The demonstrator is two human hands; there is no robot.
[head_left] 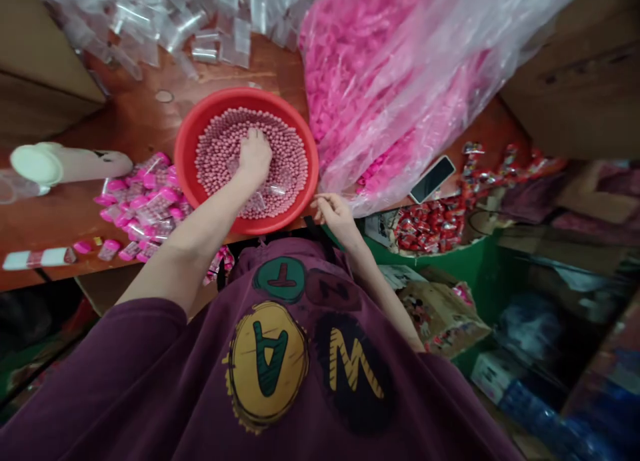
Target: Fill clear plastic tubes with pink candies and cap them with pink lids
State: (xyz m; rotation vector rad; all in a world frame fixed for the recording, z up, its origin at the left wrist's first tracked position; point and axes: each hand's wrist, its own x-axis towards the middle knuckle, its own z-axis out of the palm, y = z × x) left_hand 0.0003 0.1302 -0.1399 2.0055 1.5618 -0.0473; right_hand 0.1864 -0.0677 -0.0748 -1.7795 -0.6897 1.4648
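My left hand (255, 156) reaches into a red bowl (311, 131) of small pink beads (290, 151). Its fingers are curled down into the beads, and the fingertips are hidden. Small clear containers (277, 190) lie half sunk in the beads around this hand. My right hand (334, 213) hovers just off the bowl's right rim, fingers loosely bent and apart, with nothing visible in them. Left of the bowl is a pile of small clear containers with bright pink caps (150, 201).
Clear empty containers (205, 48) lie at the back. A plastic bag of pink caps (360, 81) leans right of the bowl, by a phone (433, 179). A whitish bottle (75, 163) lies at left. Red-wrapped pieces (430, 226) fill a box below the table edge.
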